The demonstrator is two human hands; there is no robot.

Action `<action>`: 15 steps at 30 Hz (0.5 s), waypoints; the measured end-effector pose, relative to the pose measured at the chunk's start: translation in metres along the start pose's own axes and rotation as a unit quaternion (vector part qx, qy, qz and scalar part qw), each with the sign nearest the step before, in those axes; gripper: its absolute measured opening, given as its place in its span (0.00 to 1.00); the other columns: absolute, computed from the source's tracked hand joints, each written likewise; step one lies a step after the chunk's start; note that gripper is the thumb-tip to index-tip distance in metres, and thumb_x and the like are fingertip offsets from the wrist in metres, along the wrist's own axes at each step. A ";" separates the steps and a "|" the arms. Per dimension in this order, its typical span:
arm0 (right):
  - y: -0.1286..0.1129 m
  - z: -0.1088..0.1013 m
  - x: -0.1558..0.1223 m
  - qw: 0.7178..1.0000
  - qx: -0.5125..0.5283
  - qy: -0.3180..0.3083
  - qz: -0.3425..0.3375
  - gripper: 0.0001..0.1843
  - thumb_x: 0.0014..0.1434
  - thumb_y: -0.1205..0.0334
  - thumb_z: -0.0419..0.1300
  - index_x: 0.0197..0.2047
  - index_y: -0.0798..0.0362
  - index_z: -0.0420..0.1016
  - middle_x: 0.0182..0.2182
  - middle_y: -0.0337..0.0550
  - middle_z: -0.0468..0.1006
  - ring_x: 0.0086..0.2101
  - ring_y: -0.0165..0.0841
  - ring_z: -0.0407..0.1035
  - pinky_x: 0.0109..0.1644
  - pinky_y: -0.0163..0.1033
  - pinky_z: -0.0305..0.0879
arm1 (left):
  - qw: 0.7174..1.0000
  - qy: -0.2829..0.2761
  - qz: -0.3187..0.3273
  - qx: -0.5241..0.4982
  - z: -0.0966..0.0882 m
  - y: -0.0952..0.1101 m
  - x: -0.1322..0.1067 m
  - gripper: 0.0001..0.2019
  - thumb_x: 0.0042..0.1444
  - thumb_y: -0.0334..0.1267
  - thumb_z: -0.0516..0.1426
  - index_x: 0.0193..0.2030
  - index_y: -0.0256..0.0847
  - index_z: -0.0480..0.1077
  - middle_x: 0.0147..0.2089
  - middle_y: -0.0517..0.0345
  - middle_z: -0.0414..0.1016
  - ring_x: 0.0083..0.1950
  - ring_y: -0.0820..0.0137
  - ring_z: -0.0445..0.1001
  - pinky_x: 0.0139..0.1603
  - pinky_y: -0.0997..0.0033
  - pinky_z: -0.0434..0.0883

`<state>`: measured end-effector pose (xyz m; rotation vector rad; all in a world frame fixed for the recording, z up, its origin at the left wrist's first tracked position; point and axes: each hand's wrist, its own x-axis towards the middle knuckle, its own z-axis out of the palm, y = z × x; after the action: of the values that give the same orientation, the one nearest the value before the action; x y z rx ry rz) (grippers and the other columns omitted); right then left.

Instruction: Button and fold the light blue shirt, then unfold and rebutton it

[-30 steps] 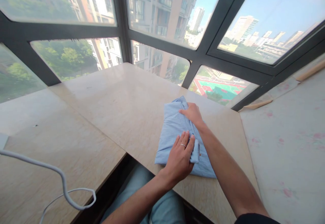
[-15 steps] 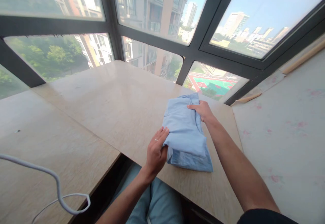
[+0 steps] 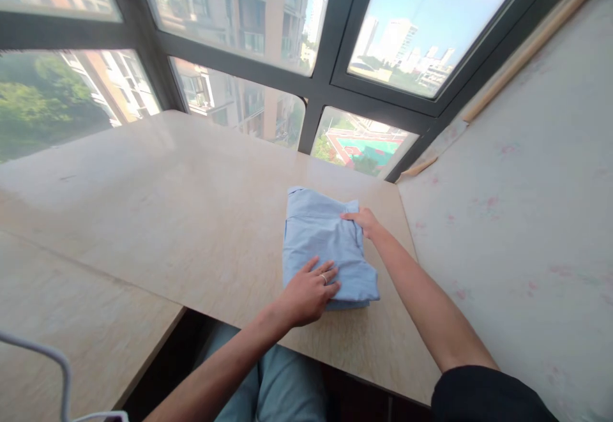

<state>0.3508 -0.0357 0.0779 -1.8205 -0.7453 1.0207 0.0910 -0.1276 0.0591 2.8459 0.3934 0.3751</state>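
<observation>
A folded light blue garment (image 3: 325,237) lies on the tabletop in front of me, with a few soft wrinkles across its upper layer. Its exact kind does not show. My left hand (image 3: 311,291), a ring on one finger, rests palm down on the near part of the cloth with its fingers stretched and slightly apart. At the far right edge, my right hand (image 3: 364,219) pinches the garment, the thumb on top and the other fingers mostly hidden beneath or behind the edge.
The pale tabletop (image 3: 215,205) reaches to dark-framed windows (image 3: 249,64). A flower-patterned wall (image 3: 517,218) borders it on the right. White cable (image 3: 52,352) hangs at lower left. My legs (image 3: 282,377) are below the table's front edge.
My left hand has moved from gripping the left edge to lying flat on top. The cloth now lies lower and flatter, its underside layer mostly covered. The view has shifted right.
</observation>
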 end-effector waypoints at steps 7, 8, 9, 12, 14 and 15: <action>0.036 0.000 0.014 1.000 0.027 -0.003 0.006 0.11 0.36 0.70 0.69 0.28 0.56 0.77 0.26 0.40 0.81 0.31 0.35 0.77 0.34 0.36 0.73 | 0.998 -0.055 -0.024 0.022 0.014 0.003 0.003 0.17 0.64 0.36 0.53 0.57 0.39 0.73 0.64 0.43 0.69 0.68 0.56 0.64 0.70 0.45 0.55; 0.037 0.000 0.016 0.999 0.031 -0.005 0.005 0.11 0.36 0.69 0.70 0.28 0.56 0.77 0.26 0.40 0.81 0.31 0.35 0.76 0.34 0.35 0.72 | 0.997 -0.068 -0.031 0.025 0.015 0.004 0.004 0.17 0.64 0.36 0.53 0.57 0.39 0.73 0.64 0.42 0.69 0.68 0.55 0.64 0.70 0.45 0.55; 0.038 0.000 0.017 0.999 0.035 -0.007 0.005 0.12 0.36 0.69 0.70 0.28 0.55 0.77 0.26 0.40 0.81 0.31 0.35 0.76 0.34 0.35 0.72 | 0.995 -0.083 -0.038 0.027 0.015 0.005 0.006 0.17 0.64 0.36 0.53 0.57 0.39 0.73 0.65 0.42 0.69 0.69 0.55 0.63 0.70 0.44 0.54; 0.041 -0.001 0.021 0.999 0.051 -0.018 0.004 0.13 0.35 0.69 0.71 0.28 0.55 0.77 0.26 0.40 0.81 0.31 0.36 0.77 0.34 0.36 0.73 | 0.990 -0.126 -0.049 0.030 0.013 0.008 0.007 0.18 0.62 0.34 0.54 0.57 0.39 0.74 0.65 0.42 0.68 0.69 0.54 0.62 0.70 0.43 0.54; 0.042 -0.002 0.023 0.998 0.064 -0.024 0.005 0.12 0.35 0.69 0.70 0.28 0.55 0.76 0.25 0.41 0.81 0.30 0.36 0.76 0.34 0.37 0.73 | 0.988 -0.144 -0.057 0.027 0.010 0.011 0.008 0.17 0.61 0.34 0.55 0.56 0.39 0.75 0.65 0.41 0.68 0.69 0.53 0.62 0.70 0.42 0.53; 0.042 -0.003 0.024 0.997 0.070 -0.027 0.006 0.12 0.36 0.69 0.70 0.28 0.55 0.76 0.25 0.41 0.81 0.30 0.36 0.76 0.33 0.37 0.73 | 0.986 -0.150 -0.063 0.025 0.007 0.014 0.009 0.17 0.62 0.35 0.55 0.55 0.38 0.75 0.65 0.40 0.68 0.69 0.52 0.62 0.70 0.42 0.54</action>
<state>0.3675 -0.0354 0.0324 -1.6854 -0.6786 1.1051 0.1047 -0.1394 0.0580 2.8440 0.5226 -0.0891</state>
